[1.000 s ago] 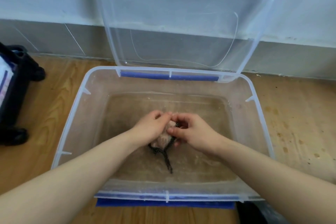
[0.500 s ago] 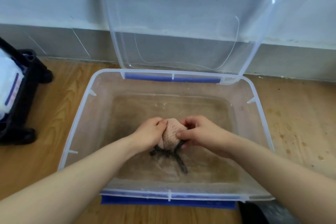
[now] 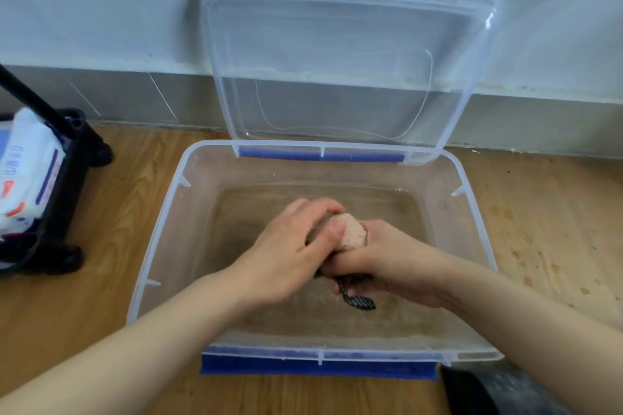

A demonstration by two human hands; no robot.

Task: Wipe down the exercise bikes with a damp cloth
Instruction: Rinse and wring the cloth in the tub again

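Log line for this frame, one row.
stage: squeezing cloth | left hand: grips cloth | right hand: grips cloth | where: inside water tub | lid: open

Most of the cloth [image 3: 352,234] is buried in the grip of the left hand [image 3: 290,253] and right hand [image 3: 391,259] — only a pink bunched end and a dark checked tail show. At the left edge a black stand [image 3: 69,185] and a white packet [image 3: 27,172] are cut off, the print too blurred to read. A dark thing [image 3: 488,391] at the bottom right is cropped — unidentifiable.
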